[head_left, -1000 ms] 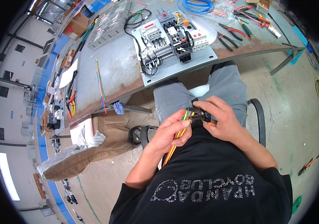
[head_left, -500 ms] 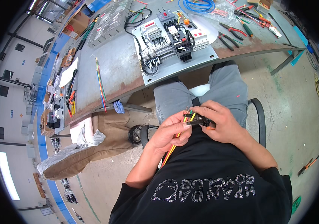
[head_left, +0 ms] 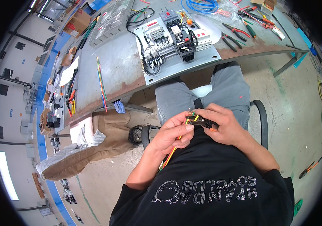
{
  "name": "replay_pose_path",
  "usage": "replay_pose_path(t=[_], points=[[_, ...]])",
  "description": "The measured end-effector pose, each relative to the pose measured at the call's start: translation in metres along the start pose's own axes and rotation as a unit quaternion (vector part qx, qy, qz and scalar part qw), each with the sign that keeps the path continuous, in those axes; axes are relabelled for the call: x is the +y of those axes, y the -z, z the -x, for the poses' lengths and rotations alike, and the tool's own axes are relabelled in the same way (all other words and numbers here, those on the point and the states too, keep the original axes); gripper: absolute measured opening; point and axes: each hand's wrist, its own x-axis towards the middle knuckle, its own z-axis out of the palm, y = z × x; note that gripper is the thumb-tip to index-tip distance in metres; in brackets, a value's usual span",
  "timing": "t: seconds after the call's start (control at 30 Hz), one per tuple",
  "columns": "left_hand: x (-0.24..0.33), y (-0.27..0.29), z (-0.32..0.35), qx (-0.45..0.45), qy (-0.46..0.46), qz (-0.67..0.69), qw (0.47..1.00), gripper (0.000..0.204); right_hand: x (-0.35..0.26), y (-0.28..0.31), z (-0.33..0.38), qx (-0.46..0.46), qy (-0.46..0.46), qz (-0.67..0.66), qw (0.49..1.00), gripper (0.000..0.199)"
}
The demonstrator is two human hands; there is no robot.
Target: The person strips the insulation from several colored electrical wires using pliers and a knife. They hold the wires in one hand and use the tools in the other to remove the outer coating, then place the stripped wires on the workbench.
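Note:
In front of my lap, my left hand (head_left: 174,135) is closed around a small bundle of insulated wires (head_left: 171,157), with yellow, red and green among them. Bare copper ends poke up past its fingertips, and the wires' lower part trails down against my black shirt. My right hand (head_left: 224,126) grips wire strippers (head_left: 203,121) with a black head and a bit of orange handle showing. The tool's jaws lie across the wires near their tips, right beside my left thumb. Whether the jaws are fully closed is too small to tell.
On the metal workbench (head_left: 121,71) ahead sits a mounting plate (head_left: 161,78) with wired breakers and terminal blocks. Pliers (head_left: 236,32), a coil of blue wire (head_left: 200,5) and loose coloured wires (head_left: 101,84) lie around it. Another person's brown-trousered leg (head_left: 104,139) is at my left.
The stripper head has turned slightly and sits closer over the wires at my left fingertips. Both hands keep their grip in nearly the same place.

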Motion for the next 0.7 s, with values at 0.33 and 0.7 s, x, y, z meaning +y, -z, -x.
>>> replay_pose_path(t=[0.33,0.7], points=[[-0.002,-0.001,0.0,0.015,0.002,0.001,1.0,0.02,0.003,-0.002,0.002,0.044,0.016,0.094,0.994,0.058],[-0.009,0.003,0.0,0.043,-0.015,-0.022,0.999,0.011,0.033,0.043,-0.015,0.18,-0.225,-0.45,0.845,0.03]])
